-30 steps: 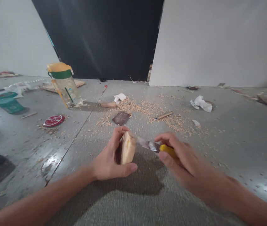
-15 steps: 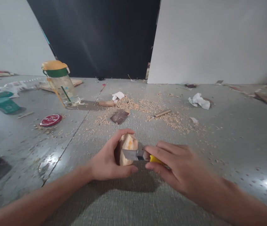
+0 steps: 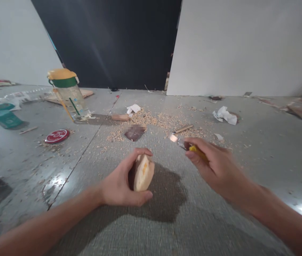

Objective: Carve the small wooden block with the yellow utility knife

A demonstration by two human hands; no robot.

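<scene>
My left hand (image 3: 121,183) is wrapped round a pale, rounded block of wood (image 3: 143,172) with an orange patch, held just above the grey floor. My right hand (image 3: 215,163) is closed on a yellow-handled utility knife (image 3: 187,145). Its short metal blade points up and left, clear of the wood and to its upper right. A dark shadow lies under the wood.
Wood shavings (image 3: 164,122) lie scattered ahead, with a dark sandpaper piece (image 3: 134,132), a small wooden stick (image 3: 184,128) and crumpled paper (image 3: 225,115). A clear bottle with a green and yellow lid (image 3: 68,94), a red round lid (image 3: 57,136) and a teal box (image 3: 5,119) sit at left.
The knife was against the wood half a second ago; my right hand has swung it away up and to the right. My left hand has turned the wood slightly.
</scene>
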